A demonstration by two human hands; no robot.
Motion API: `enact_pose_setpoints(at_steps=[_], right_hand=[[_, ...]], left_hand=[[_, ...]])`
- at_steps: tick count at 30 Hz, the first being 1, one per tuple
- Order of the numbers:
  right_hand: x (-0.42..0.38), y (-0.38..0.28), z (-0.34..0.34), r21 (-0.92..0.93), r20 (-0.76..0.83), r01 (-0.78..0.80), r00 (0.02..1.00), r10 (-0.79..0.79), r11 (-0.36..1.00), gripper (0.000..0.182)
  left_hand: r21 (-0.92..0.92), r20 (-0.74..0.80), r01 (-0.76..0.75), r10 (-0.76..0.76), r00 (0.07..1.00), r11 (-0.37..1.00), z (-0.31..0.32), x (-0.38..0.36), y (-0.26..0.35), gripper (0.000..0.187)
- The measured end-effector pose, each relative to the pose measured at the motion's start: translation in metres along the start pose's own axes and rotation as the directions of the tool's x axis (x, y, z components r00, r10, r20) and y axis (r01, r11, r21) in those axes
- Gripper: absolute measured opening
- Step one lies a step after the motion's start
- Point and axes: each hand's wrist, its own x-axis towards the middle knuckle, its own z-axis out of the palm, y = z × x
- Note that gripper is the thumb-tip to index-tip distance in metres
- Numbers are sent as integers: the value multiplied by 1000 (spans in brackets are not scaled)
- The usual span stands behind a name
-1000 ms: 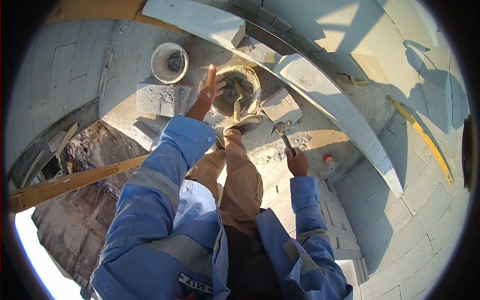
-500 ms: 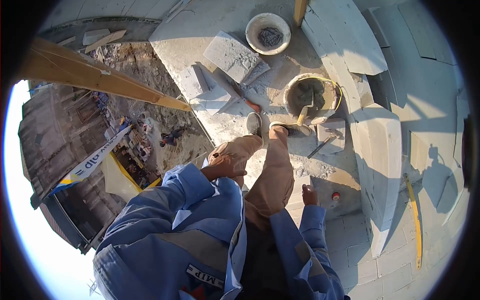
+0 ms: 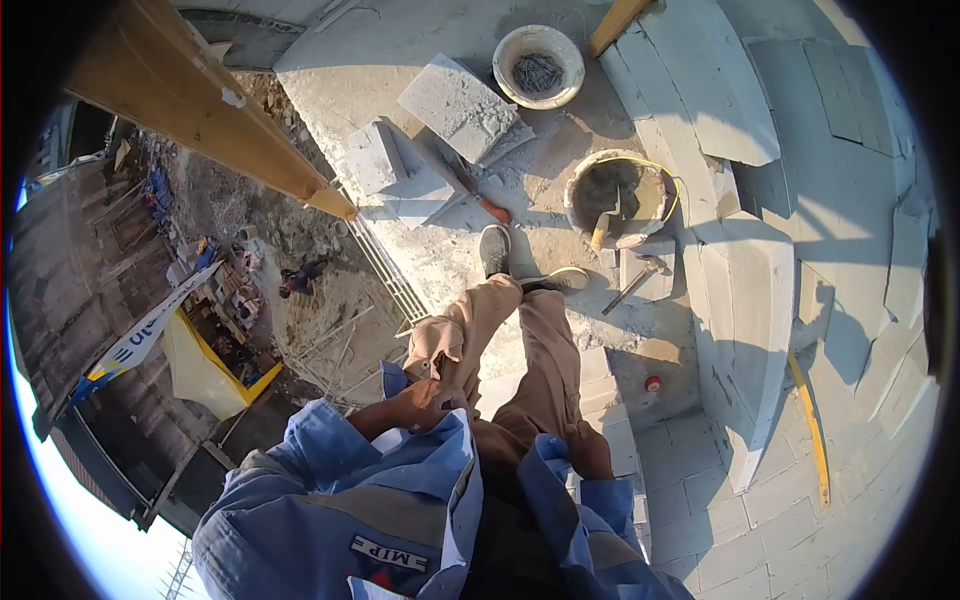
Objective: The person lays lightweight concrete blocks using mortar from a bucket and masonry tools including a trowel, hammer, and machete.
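My left hand (image 3: pixel 413 405) is at the left thigh of the brown trousers (image 3: pixel 540 355), its fingers closed on the cloth, which is bunched up just beyond them. Against the right thigh rests my right hand (image 3: pixel 590 450); its fingertips are turned into the cloth and hard to make out. Ahead of my shoes, a bucket (image 3: pixel 572 205) of grey mix has a trowel (image 3: pixel 605 222) in it. A hammer (image 3: pixel 632 284) lies on a pale block (image 3: pixel 655 262) beside the bucket. Near my left shoe is a tool with a red-orange handle (image 3: pixel 495 211).
A tub of nails (image 3: pixel 538 72) stands farther off, near broken blocks (image 3: pixel 460 105). A block wall (image 3: pixel 745 330) runs along the right, with a yellow level (image 3: pixel 812 430) beyond it. At left, a wooden post (image 3: pixel 230 110) stands by the floor edge (image 3: pixel 385 265), above a drop.
My left hand has drawn back along the thigh and now bunches the cloth. My right hand has moved from beside the leg onto the right thigh. The view has shifted slightly.
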Motion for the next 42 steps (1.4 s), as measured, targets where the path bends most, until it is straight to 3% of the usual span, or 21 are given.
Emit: enact_pose_setpoints(at_steps=[3, 4, 5, 7, 9, 11, 12, 13, 16, 18, 19, 20, 21, 25, 29, 33, 35, 37, 39, 41, 42], right_hand=[[23, 24, 8, -163, 109, 89, 991, -72, 983, 49], [40, 12, -7, -167, 142, 66, 989, -42, 984, 48], [65, 5, -21, -172, 176, 60, 984, -29, 983, 48], [111, 11, -30, -19, -195, -94, 977, 89, 995, 38], [174, 30, -37, 109, -538, 92, 843, -19, 990, 32], [238, 42, -55, 53, -666, 258, 729, -158, 965, 29], [269, 44, -60, -32, -737, 415, 605, -302, 909, 26], [297, 47, -60, -37, -762, 438, 570, -309, 898, 24], [367, 36, -66, 74, -736, 486, 616, -281, 871, 23], [413, 32, -59, 217, -737, 551, 633, -235, 806, 22], [436, 26, -58, 195, -723, 589, 626, -290, 785, 22], [452, 25, -57, -30, -780, 654, 458, -427, 756, 21], [458, 23, -57, -249, -795, 661, 278, -539, 708, 21], [440, -1, -68, 68, -804, 618, 499, -323, 784, 21], [459, -24, -46, -115, -826, 675, 343, -447, 729, 23], [467, -87, 9, 97, -379, 623, 744, -550, 776, 27], [509, -99, 51, -14, -408, 785, 561, -720, 619, 35], [562, -85, 81, -49, -309, 653, 709, -633, 755, 35], [595, -85, 99, -166, -247, 553, 778, -577, 816, 37], [608, -102, 112, -256, -217, 499, 805, -553, 828, 41], [612, -112, 120, -335, -290, 525, 732, -616, 782, 42]], left_hand=[[21, 73, 229, -230, 970, 973, -49, 31, -8, 35], [-258, -85, 210, -239, 967, 943, -68, 47, -12, 34], [-174, -420, 68, -136, 897, 982, -88, 69, -27, 33], [154, -782, 71, 78, 619, 985, -165, 115, -113, 36], [152, -951, 189, 91, 295, 970, -246, 151, -185, 44], [172, -984, 580, 171, 57, 796, -312, 175, -224, 57], [364, -895, 844, 397, 201, 394, -341, 185, -249, 58], [323, -914, 890, 350, 205, 323, -367, 194, -270, 67], [10, -995, 799, -72, 66, 601, -391, 220, -298, 93], [-208, -978, 416, -200, -64, 885, -368, 236, -274, 136], [-197, -977, 476, -132, -165, 857, -359, 249, -274, 134], [-163, -975, 483, -67, -211, 860, -358, 255, -285, 133], [-166, -973, 474, -65, -222, 865, -358, 258, -289, 133], [-171, -959, 462, -39, -282, 870, -356, 260, -289, 130], [-245, -962, 537, -132, -241, 807, -364, 268, -298, 127], [-193, -966, 525, -67, -250, 829, -359, 271, -295, 122], [-225, -937, 747, 72, -342, 625, -361, 288, -286, 111], [-124, -943, 773, 170, -288, 622, -355, 302, -250, 99], [498, -797, 552, 604, -15, 669, -378, 321, -244, 92], [572, -818, 210, 573, 62, 793, -405, 340, -226, 91], [572, -817, 213, 572, 70, 792, -426, 349, -229, 91]])
